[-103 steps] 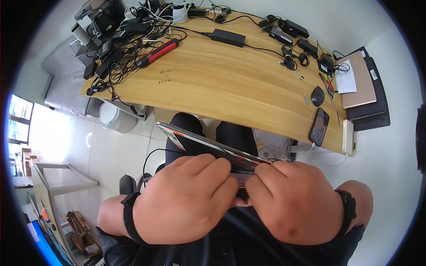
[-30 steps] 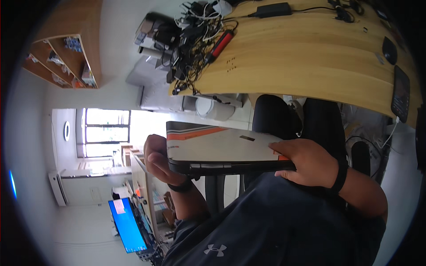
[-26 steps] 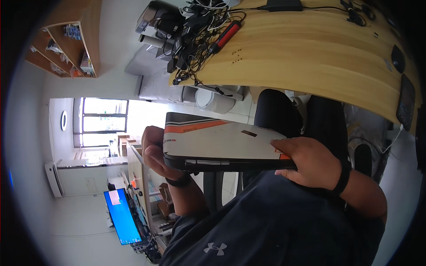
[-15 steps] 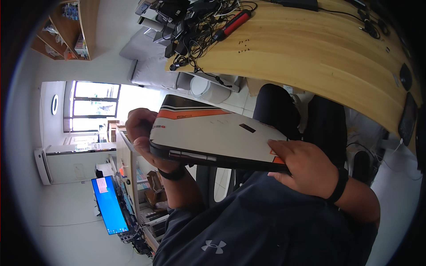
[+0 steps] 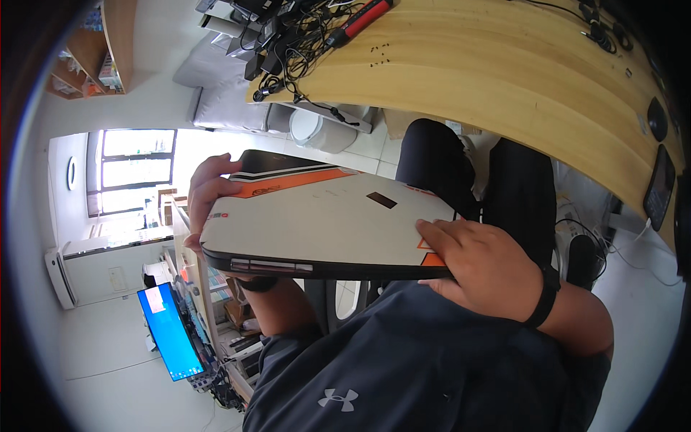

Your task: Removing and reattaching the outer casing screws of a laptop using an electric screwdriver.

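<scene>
A closed laptop with a pale grey lid and orange and black stripes is held above my lap, tilted. Its hinge edge, with a shiny metal bar, faces my body. My left hand grips the left end, fingers curled over the edge and the palm partly hidden behind it. At the opposite end my right hand holds the corner, fingers lying on the lid and thumb at the edge below. The underside of the laptop is hidden.
Across from me stands a wooden table with tangled cables and adapters, a red-and-black stick-shaped tool, several tiny dark bits and a phone. A white bin is beside the table. A lit monitor stands left.
The laptop and my left hand have shifted left, and the lid is turned more toward view. My right hand has moved slightly left with it. The surroundings have shifted left and up in view.
</scene>
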`<act>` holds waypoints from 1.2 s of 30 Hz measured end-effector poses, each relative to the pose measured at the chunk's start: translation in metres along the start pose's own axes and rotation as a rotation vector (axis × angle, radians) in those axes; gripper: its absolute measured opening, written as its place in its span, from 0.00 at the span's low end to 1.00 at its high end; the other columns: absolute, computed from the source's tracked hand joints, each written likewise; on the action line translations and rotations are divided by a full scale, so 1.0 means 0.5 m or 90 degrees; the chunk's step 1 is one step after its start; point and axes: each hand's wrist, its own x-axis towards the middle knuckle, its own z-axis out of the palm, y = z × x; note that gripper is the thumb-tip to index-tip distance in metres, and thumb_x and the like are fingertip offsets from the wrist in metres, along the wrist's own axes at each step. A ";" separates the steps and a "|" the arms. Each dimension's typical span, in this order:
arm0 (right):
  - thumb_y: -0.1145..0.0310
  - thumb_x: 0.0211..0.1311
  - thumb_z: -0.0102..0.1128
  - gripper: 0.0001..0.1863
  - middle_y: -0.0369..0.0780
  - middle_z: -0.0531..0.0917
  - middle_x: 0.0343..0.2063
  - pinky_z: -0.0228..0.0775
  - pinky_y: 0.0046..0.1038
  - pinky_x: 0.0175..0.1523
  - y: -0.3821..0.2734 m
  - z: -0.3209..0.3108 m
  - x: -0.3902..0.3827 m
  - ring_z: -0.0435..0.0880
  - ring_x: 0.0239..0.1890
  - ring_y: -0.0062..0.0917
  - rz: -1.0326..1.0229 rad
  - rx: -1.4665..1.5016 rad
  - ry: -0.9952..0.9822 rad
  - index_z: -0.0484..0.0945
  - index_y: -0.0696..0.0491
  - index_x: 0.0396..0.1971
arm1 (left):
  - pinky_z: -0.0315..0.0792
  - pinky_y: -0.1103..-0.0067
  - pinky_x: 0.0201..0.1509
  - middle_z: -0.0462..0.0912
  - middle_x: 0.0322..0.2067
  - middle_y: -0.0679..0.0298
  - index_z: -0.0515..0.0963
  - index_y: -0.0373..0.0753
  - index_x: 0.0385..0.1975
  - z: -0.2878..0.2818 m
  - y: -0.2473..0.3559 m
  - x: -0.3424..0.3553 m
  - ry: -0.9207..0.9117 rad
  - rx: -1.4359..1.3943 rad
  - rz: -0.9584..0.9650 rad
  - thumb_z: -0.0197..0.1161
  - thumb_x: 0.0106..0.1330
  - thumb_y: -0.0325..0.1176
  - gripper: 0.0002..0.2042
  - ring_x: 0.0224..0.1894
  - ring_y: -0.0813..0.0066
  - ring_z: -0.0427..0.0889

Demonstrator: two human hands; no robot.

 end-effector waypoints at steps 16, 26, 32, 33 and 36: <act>0.69 0.63 0.59 0.15 0.43 0.83 0.25 0.79 0.31 0.36 -0.050 -0.070 -0.001 0.86 0.28 0.34 -0.169 -0.177 0.031 0.75 0.64 0.44 | 0.61 0.76 0.29 0.70 0.21 0.59 0.71 0.38 0.26 -0.084 -0.016 -0.012 -0.040 -0.246 0.027 0.31 0.74 0.72 0.39 0.24 0.72 0.64; 0.71 0.63 0.55 0.06 0.45 0.81 0.22 0.79 0.32 0.36 -0.125 -0.212 -0.018 0.86 0.28 0.36 -0.039 -0.349 -0.117 0.72 0.58 0.32 | 0.61 0.76 0.34 0.67 0.21 0.58 0.67 0.38 0.22 0.095 -0.009 -0.127 0.171 -0.493 -0.204 0.29 0.79 0.64 0.36 0.26 0.70 0.64; 0.68 0.57 0.70 0.20 0.45 0.83 0.35 0.76 0.39 0.46 -0.082 -0.192 -0.035 0.84 0.42 0.44 0.188 -0.255 -0.219 0.74 0.55 0.48 | 0.57 0.76 0.36 0.65 0.22 0.61 0.64 0.39 0.22 0.217 -0.020 -0.216 0.121 -0.549 -0.415 0.31 0.80 0.59 0.31 0.28 0.72 0.62; 0.68 0.57 0.70 0.21 0.45 0.83 0.35 0.76 0.39 0.46 -0.070 -0.182 -0.037 0.83 0.41 0.44 0.208 -0.251 -0.228 0.74 0.55 0.48 | 0.58 0.76 0.36 0.66 0.23 0.61 0.65 0.39 0.22 0.227 -0.022 -0.231 0.112 -0.549 -0.438 0.31 0.81 0.58 0.31 0.28 0.72 0.62; 0.69 0.58 0.68 0.16 0.45 0.82 0.31 0.76 0.39 0.43 -0.037 -0.148 -0.055 0.84 0.38 0.42 0.195 -0.254 -0.187 0.73 0.56 0.43 | 0.59 0.76 0.37 0.66 0.23 0.61 0.65 0.39 0.23 0.256 -0.030 -0.266 0.091 -0.560 -0.483 0.31 0.81 0.58 0.31 0.29 0.72 0.63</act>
